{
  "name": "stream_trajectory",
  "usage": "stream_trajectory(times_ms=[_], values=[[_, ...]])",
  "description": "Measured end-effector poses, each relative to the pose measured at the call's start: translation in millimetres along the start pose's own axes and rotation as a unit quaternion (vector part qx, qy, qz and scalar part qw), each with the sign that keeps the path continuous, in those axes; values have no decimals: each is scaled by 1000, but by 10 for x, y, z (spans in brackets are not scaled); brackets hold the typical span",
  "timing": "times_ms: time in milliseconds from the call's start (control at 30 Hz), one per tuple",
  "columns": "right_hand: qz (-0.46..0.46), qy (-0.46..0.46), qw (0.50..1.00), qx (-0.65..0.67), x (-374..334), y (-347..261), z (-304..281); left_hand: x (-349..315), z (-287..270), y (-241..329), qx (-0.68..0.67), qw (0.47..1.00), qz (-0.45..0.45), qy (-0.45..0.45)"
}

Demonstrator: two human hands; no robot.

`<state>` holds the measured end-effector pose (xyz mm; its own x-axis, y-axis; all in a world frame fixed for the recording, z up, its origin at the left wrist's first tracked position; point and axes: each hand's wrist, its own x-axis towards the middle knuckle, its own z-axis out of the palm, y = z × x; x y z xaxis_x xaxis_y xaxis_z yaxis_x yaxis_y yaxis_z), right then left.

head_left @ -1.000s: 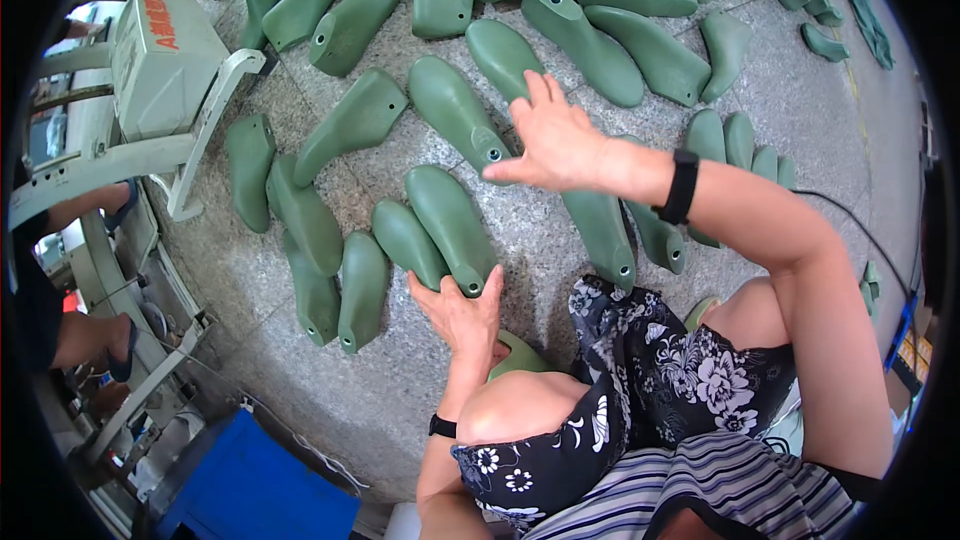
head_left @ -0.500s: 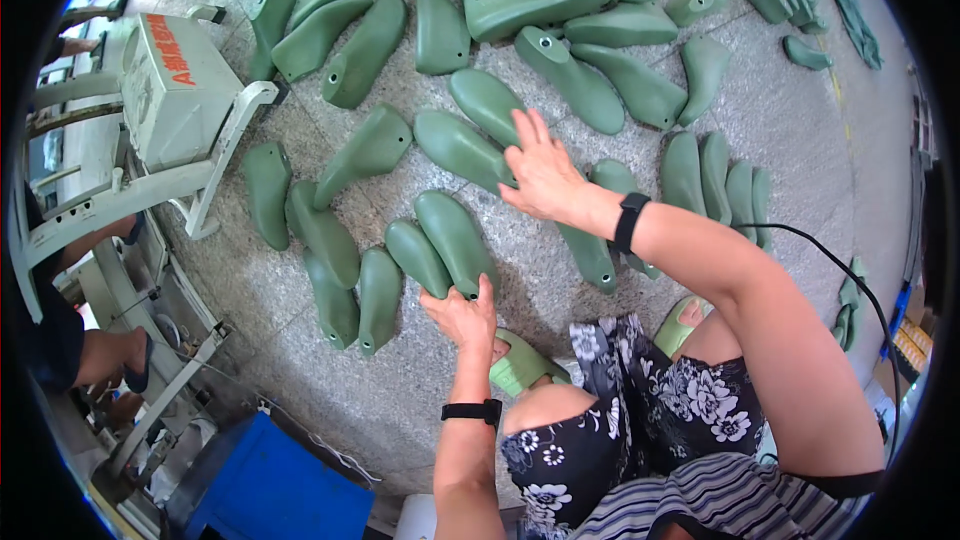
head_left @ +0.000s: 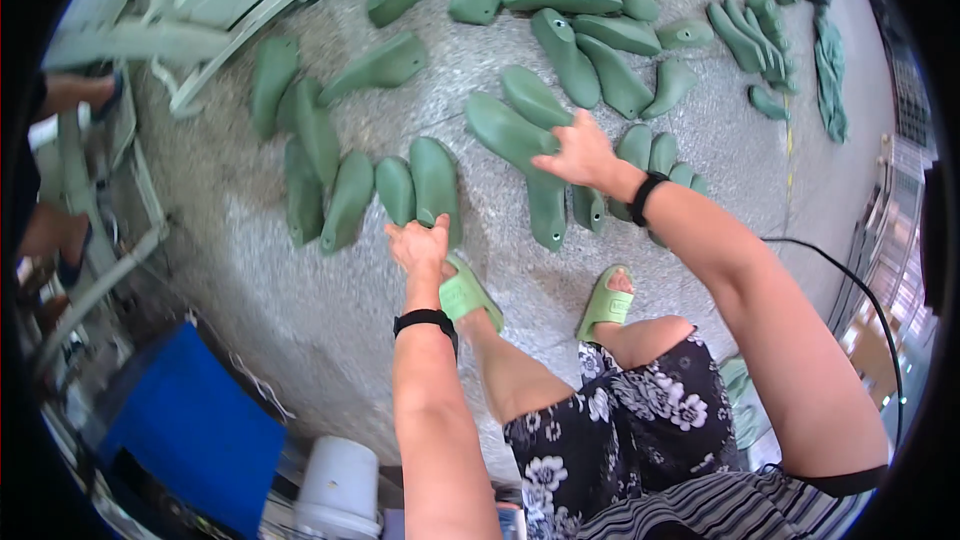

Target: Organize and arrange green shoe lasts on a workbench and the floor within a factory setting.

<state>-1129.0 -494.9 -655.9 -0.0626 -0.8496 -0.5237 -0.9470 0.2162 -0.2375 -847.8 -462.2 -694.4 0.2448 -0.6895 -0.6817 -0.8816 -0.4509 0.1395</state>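
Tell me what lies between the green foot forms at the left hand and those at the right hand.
Only a strip of grey floor shows in the head view between the left forms and the right forms.

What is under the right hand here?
A nearer green shoe last and a farther green last run in under the right hand. Their rounded ends show; the parts directly beneath the hand are covered and cannot be seen.
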Motion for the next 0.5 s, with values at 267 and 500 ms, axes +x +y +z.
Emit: stream_trajectory(times_ms=[267,500], values=[[-91,-115,976,-161,-1526,219,-1184,-2346,-521,-1838,-140,975,-160,-66],[-122,-147,946,-263,-2991,-384,-2404,-5322,-1094,-3005,-284,889,-359,-21]])
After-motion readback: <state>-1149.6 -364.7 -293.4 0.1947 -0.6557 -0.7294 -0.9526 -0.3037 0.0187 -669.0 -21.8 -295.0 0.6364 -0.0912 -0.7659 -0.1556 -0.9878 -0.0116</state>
